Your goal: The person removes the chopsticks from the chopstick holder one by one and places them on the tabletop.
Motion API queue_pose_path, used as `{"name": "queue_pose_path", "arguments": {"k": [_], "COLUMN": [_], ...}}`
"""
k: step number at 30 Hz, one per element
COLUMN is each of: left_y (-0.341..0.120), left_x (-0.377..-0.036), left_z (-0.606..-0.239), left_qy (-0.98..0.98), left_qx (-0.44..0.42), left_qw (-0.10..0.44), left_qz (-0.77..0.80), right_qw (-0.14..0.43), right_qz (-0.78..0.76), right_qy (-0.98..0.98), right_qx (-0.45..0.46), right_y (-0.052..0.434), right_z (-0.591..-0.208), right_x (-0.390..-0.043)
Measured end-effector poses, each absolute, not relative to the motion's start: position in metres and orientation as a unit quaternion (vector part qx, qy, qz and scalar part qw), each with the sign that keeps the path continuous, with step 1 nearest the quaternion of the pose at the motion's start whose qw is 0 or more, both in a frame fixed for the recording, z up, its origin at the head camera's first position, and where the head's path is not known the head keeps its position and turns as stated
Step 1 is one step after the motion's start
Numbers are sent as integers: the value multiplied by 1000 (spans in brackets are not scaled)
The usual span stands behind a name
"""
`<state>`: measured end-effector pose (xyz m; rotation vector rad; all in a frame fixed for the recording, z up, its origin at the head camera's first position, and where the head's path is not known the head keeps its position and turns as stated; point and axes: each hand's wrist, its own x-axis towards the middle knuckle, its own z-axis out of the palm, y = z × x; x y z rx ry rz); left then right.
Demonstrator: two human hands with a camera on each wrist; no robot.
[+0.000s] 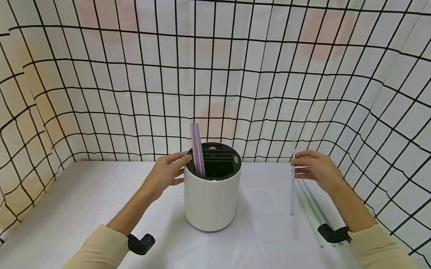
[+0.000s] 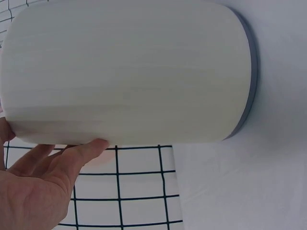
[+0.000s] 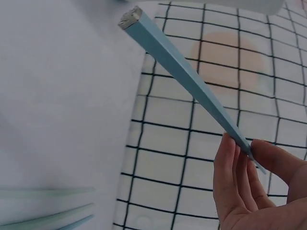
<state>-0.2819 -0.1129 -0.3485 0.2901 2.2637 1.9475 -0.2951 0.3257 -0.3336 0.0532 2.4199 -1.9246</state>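
A white cylindrical utensil holder [image 1: 214, 204] with a black slotted top [image 1: 217, 148] stands upright on the table. My left hand [image 1: 162, 174] holds it at the upper left, thumb at the rim and fingers against the outer wall; in the left wrist view, fingertips [image 2: 100, 143] touch that wall. Purple chopsticks [image 1: 197, 147] stand in the left part of the holder. To its right, above the table, my right hand [image 1: 317, 170] pinches a light blue chopstick [image 3: 184, 72] between thumb and fingers. Its thicker, silver-capped end points downward, toward the table.
Pale green chopsticks [image 1: 310, 212] and a bluish chopstick [image 1: 314, 198] lie on the white-covered table [image 1: 166, 262] beneath the right forearm. A black wire grid [image 1: 207, 60] encloses the back and both sides, with pale sheeting behind it.
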Motion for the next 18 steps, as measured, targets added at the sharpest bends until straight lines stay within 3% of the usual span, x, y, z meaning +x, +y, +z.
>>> {"name": "queue_pose_path", "arguments": {"k": [18], "left_y": [-114], "left_x": [-281], "left_z": [-349], "left_qy": [755], "left_qx": [94], "left_qw": [73], "left_qz": [645], "right_qw": [68], "right_qz": [-534], "right_qy": [840], "right_qx": [64], "right_y": [357], "right_z": [-399], "right_x": [-303]}}
